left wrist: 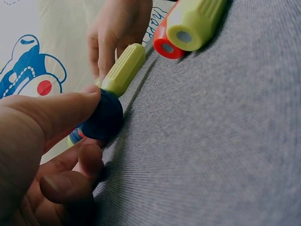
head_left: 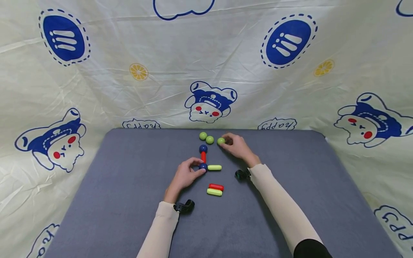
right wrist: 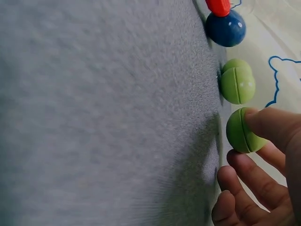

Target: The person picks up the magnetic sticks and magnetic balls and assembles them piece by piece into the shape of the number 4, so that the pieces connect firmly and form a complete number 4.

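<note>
My left hand [head_left: 186,174] holds a dark blue ball [left wrist: 104,115] between thumb and fingers. From that ball a red rod [head_left: 203,157] runs back to a second blue ball [head_left: 203,148], and a yellow-green rod [head_left: 214,167] points right. Over at the back, my right hand [head_left: 237,145] pinches a green ball [right wrist: 243,131] with a seam round it. Two more green balls, a nearer one [head_left: 209,139] and a farther one [head_left: 203,135], sit just left of it; in the right wrist view they overlap.
Closer to the person, a loose red rod [head_left: 216,187] and a yellow-green rod [head_left: 214,192] lie side by side on the grey cloth-covered table [head_left: 129,186]. A printed white sheet [head_left: 155,96] hangs behind the table's back edge.
</note>
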The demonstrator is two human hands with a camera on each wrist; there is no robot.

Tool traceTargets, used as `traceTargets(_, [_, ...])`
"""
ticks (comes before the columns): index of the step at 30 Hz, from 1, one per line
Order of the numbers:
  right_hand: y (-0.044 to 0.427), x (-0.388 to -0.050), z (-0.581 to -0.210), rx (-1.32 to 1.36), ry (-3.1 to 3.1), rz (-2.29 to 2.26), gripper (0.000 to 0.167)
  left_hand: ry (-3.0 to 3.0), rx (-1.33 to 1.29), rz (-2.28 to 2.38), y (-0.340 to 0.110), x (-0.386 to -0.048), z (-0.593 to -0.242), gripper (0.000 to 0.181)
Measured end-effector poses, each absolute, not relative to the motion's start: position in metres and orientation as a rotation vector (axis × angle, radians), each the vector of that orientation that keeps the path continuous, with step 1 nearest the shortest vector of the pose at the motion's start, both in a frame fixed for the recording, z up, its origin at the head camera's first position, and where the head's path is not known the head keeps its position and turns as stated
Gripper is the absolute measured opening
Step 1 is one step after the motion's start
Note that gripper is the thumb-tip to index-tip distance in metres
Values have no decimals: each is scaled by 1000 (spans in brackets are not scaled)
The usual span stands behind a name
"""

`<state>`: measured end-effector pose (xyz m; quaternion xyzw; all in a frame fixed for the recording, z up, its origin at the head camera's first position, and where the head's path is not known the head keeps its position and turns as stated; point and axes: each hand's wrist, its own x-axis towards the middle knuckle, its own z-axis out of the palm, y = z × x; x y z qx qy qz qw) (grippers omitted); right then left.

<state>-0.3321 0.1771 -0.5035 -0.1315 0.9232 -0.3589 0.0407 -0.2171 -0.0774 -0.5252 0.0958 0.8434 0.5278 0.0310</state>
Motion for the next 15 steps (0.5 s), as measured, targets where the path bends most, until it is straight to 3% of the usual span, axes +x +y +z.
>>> traceTargets(15, [193,-286,-512,-375,2844,-1278,41,2601,302,1629,-77,-217,-526,30])
